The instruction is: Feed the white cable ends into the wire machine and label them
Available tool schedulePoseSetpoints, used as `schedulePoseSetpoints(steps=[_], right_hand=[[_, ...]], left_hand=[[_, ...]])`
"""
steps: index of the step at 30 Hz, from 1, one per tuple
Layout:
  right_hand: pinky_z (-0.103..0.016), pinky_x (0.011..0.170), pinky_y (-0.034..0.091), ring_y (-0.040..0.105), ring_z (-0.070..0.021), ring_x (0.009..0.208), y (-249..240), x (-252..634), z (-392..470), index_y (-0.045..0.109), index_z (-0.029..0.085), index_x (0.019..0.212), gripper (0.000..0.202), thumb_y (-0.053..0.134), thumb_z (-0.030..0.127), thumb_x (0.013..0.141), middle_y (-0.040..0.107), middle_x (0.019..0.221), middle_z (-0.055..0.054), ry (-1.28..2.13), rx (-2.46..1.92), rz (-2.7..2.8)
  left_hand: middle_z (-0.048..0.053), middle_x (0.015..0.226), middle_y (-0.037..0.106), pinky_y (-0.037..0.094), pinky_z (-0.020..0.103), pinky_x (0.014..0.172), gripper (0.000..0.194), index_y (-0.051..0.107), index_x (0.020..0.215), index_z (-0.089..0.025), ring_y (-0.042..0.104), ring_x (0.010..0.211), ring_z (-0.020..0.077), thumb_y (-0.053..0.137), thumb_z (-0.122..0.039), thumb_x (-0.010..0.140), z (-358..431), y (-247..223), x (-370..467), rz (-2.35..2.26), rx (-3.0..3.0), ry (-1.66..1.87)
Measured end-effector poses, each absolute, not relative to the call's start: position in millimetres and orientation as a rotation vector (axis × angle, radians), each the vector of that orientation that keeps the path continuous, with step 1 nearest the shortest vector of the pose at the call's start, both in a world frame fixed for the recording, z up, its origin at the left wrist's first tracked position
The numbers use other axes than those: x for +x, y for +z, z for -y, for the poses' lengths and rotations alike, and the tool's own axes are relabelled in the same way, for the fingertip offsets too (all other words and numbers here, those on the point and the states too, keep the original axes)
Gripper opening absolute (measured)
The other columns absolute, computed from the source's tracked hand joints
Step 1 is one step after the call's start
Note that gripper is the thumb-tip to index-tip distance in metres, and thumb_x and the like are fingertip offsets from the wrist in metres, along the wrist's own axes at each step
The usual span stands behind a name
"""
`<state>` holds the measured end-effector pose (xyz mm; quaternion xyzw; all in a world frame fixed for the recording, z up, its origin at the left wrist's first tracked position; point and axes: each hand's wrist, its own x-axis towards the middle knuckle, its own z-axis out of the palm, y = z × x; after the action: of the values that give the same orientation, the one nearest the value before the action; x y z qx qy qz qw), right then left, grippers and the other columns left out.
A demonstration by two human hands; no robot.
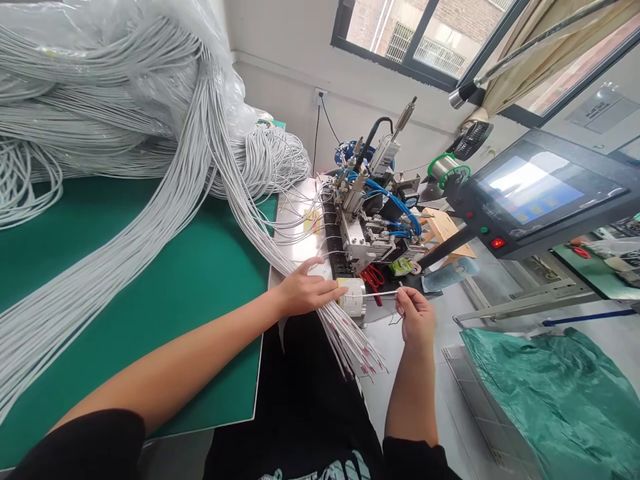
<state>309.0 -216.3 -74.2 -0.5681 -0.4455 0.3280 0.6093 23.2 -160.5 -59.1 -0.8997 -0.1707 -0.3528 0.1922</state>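
Note:
My left hand lies over a thick bundle of white cables, with its fingers stretched toward a silvery cylindrical device. Between finger and thumb, my right hand pinches the end of a single white cable. That cable runs leftward past the cylinder to near my left fingertips. Below my left hand the bundle's loose ends fan out over my lap, some with pinkish-red tips. My left thumb and the undersides of those fingers are partly hidden.
A machine with blue air tubes stands just ahead, with red-handled tool beside it. A monitor on an arm juts in at right. Large cable coils in plastic lie on the green table. A green sheet covers something at lower right.

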Motion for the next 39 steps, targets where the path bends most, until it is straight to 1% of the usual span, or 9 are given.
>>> schedulePoseSetpoints(steps=[6,9,12,15,19,24,29,33,39], right_hand=[[-0.024,0.039,0.021,0.025,-0.0053,0.041,-64,285,185,0.058,0.020,0.074,0.032,0.074,0.049,0.074,0.044,0.058,0.006,0.886,-1.084,1.000],[-0.024,0.039,0.022,0.022,-0.0053,0.040,-62,272,177,0.052,0.021,0.068,0.036,0.073,0.049,0.075,0.038,0.055,0.007,1.006,-0.984,1.004],[-0.023,0.038,0.022,0.019,-0.0053,0.040,-60,262,172,0.049,0.021,0.068,0.038,0.074,0.049,0.074,0.036,0.056,0.008,1.105,-0.943,0.980],[-0.023,0.037,0.021,0.015,-0.0057,0.040,-58,255,169,0.045,0.022,0.067,0.040,0.072,0.052,0.074,0.031,0.054,0.009,1.143,-0.929,0.975],[-0.022,0.038,0.022,0.009,-0.0064,0.041,-56,251,168,0.037,0.022,0.064,0.044,0.068,0.050,0.078,0.021,0.054,0.010,1.172,-0.896,1.012],[-0.022,0.039,0.022,0.018,-0.0058,0.041,-58,254,164,0.050,0.021,0.066,0.033,0.072,0.044,0.072,0.035,0.055,0.008,1.176,-0.961,0.999],[-0.023,0.044,0.029,0.036,-0.0085,0.046,-68,263,157,0.062,0.018,0.071,0.026,0.070,0.042,0.074,0.051,0.056,0.003,0.903,-1.236,1.173],[-0.026,0.056,0.039,0.051,-0.0141,0.059,-73,267,153,0.066,0.016,0.074,0.026,0.065,0.042,0.078,0.062,0.065,-0.002,0.654,-1.466,1.477],[-0.026,0.058,0.037,0.048,-0.0141,0.060,-78,268,144,0.061,0.017,0.072,0.026,0.060,0.041,0.081,0.057,0.064,0.000,0.626,-1.489,1.628]], left_hand=[[-0.005,0.085,0.070,0.031,0.037,0.109,0.030,0.059,0.115,-0.024,0.060,0.063,0.0060,0.043,-0.014,0.091,160,-63,22,0.454,-2.603,-0.944],[-0.003,0.072,0.066,0.035,0.039,0.104,0.026,0.061,0.109,-0.018,0.059,0.061,0.0103,0.045,-0.024,0.089,159,-65,21,0.482,-2.639,-0.897],[-0.002,0.068,0.064,0.038,0.041,0.099,0.035,0.059,0.116,-0.016,0.057,0.058,0.0119,0.047,-0.031,0.086,160,-64,20,0.526,-2.643,-0.883],[-0.002,0.069,0.064,0.040,0.039,0.093,0.039,0.056,0.122,-0.016,0.056,0.057,0.0116,0.046,-0.028,0.086,161,-64,20,0.513,-2.618,-0.922],[-0.002,0.077,0.068,0.044,0.031,0.082,0.030,0.060,0.117,-0.022,0.058,0.062,0.0096,0.043,-0.019,0.092,158,-66,21,0.494,-2.598,-0.929],[0.002,0.080,0.067,0.046,0.027,0.071,0.033,0.061,0.117,-0.020,0.059,0.063,0.0106,0.041,-0.020,0.092,157,-65,22,0.412,-2.680,-0.835],[0.004,0.076,0.063,0.046,0.030,0.066,0.046,0.053,0.130,-0.011,0.057,0.062,0.0141,0.042,-0.018,0.086,161,-65,23,0.613,-2.606,-0.861],[0.006,0.076,0.064,0.044,0.037,0.073,0.048,0.058,0.123,-0.006,0.059,0.064,0.0176,0.048,-0.028,0.082,162,-66,26,0.795,-2.604,-0.841],[0.008,0.079,0.066,0.033,0.048,0.089,0.051,0.061,0.118,-0.005,0.060,0.066,0.0212,0.054,-0.033,0.076,163,-67,28,0.996,-2.623,-0.774]])
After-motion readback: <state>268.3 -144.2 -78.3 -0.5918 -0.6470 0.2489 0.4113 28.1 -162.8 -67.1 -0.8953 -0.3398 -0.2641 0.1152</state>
